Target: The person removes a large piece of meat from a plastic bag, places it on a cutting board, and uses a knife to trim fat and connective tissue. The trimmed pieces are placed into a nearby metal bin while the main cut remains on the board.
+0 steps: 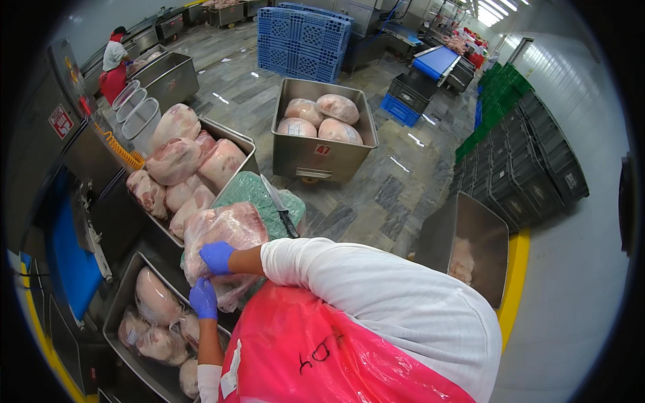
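Observation:
A large cut of meat (227, 225) in a clear plastic bag (234, 293) lies in front of me on a surface covered with green plastic (243, 191). My right hand (216, 258), in a blue glove, is closed on the bag at the near left side of the meat. Just below it, my blue-gloved left hand (203, 298) grips the bag's loose edge; its fingertips are partly hidden. Beyond the meat, a knife (289, 221) with a black handle rests on the green plastic, its blade pointing away from me.
Unwrapped-looking meat cuts (176, 161) fill a metal bin at left. Bagged cuts (160, 342) lie in a nearer bin (119, 344). Ahead stands a wheeled metal bin (316, 161) with several cuts. Stacked crates (517, 161) line the right wall. A co-worker (114, 64) stands far left.

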Demonstrator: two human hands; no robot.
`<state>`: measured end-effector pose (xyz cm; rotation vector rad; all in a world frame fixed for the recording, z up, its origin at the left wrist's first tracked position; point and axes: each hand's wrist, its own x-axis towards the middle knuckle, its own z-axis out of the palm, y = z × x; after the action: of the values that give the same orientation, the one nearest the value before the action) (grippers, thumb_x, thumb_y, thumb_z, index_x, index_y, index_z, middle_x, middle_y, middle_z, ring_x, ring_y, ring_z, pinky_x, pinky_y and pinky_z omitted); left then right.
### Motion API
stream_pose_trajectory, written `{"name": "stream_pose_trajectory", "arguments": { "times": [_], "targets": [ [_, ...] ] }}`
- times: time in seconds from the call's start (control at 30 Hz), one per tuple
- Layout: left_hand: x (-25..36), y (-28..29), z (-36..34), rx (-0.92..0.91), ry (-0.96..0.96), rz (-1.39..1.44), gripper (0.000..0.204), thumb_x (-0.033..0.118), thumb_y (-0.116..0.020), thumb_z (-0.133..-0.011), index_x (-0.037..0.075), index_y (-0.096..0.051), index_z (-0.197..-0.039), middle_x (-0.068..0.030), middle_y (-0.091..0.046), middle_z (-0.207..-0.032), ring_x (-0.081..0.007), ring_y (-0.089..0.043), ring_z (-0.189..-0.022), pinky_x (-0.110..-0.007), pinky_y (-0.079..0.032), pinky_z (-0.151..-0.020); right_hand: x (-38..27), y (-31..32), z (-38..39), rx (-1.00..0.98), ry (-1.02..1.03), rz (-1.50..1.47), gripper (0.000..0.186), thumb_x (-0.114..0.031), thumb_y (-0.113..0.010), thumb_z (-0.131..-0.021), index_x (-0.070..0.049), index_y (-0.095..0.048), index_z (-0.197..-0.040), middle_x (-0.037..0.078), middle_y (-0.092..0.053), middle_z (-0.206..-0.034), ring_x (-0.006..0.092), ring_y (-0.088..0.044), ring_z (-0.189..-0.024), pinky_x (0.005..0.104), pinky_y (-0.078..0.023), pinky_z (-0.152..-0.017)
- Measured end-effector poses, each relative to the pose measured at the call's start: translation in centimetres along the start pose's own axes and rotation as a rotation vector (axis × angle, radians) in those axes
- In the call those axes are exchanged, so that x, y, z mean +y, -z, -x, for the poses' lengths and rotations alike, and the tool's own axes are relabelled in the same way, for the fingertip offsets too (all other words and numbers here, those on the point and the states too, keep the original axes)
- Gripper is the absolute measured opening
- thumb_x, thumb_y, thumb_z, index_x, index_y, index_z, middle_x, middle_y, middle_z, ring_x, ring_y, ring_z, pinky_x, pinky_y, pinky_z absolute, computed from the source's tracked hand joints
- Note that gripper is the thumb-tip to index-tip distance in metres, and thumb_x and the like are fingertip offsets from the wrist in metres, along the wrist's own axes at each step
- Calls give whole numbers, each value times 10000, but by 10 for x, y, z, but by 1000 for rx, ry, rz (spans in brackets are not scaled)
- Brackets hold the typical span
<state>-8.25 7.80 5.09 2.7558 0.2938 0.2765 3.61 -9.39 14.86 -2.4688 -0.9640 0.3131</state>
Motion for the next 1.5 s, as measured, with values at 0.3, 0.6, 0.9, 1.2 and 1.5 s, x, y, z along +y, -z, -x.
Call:
{"name": "stream_pose_trajectory", "arguments": {
  "times": [0.3, 0.6, 0.9, 1.2, 1.5],
  "targets": [
    [-19, -3, 17, -323, 333, 11, 672, 659, -740, -848, 51, -749, -1135, -264, -750, -1065, -458, -720, -993, -554, -578, -847, 44, -33, -15, 21, 25, 88, 301, -287, -683, -882, -16, -736, -1000, 251, -743, -979, 444, -727, -881, 534, -582, -827],
    [7, -9, 6, -221, 532, 195, 511, 501, -700, -903, 14, -750, -1049, -283, -752, -1004, -465, -738, -956, -564, -586, -846, 62, 9, 48, -63, -191, 1, 344, -329, -720, -871, 5, -666, -929, 278, -729, -888, 472, -718, -863, 546, -568, -795],
    [-29, 3, 34, -73, 221, 61, 265, 275, -605, -973, 42, -683, -874, -259, -726, -842, -481, -708, -766, -582, -568, -711, 40, 21, 3, -134, -138, 158, 538, -573, -646, -917, -45, -735, -968, 237, -759, -981, 447, -732, -900, 531, -580, -842],
    [8, 53, 67, 175, 249, 367, 205, 225, -627, -1000, 38, -665, -926, -246, -706, -1086, -465, -681, -886, -549, -547, -758, 186, 57, 196, 147, -553, 40, 345, -306, -644, -854, 31, -710, -832, 284, -694, -806, 474, -694, -792, 531, -545, -758],
    [18, 19, 3, 283, 305, 787, 167, 124, -621, -987, -5, -665, -889, -171, -710, -956, -277, -680, -835, -399, -537, -796, 223, 78, 224, 696, -747, -1163, 187, -155, -600, -968, -3, -706, -987, 157, -733, -1031, 232, -710, -935, 389, -582, -818]
  ]
}}
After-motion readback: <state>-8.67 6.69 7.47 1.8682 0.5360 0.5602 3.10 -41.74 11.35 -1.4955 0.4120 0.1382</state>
